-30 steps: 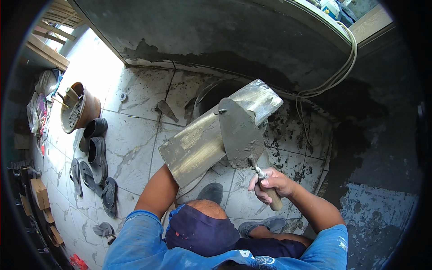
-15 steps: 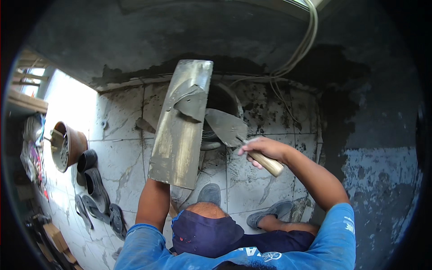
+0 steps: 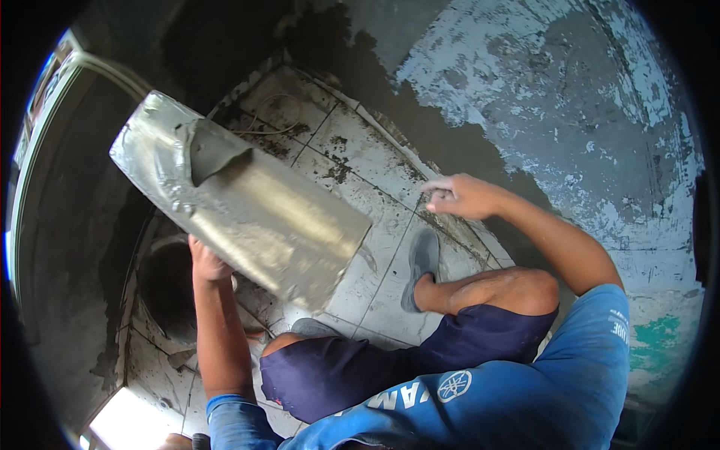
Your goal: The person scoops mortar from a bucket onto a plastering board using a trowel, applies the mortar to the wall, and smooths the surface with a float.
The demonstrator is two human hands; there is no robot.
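A long metal-faced board (image 3: 277, 214) slants across the left half of the head view. On its upper part lies a lump of wet grey mortar (image 3: 214, 154), with smears around it. My left hand (image 3: 208, 259) is closed on the board at its lower left edge; part of the grip is hidden beneath it. My right hand (image 3: 461, 196) is raised above the floor near the wall, its fingers loosely bent and a gap between them. Nothing shows in it, and the trowel is not visible.
A dark round bucket (image 3: 169, 289) stands left of my left forearm. Mortar splashes mark the white tiles (image 3: 367, 274). A damp grey band runs along the foot of the patchy blue-grey wall (image 3: 555, 112). A pale cable (image 3: 274, 129) lies in the corner.
My view has turned right toward the patchy wall. The board has swung to a slant, its far end pointing left. The trowel that was in my right hand is no longer seen.
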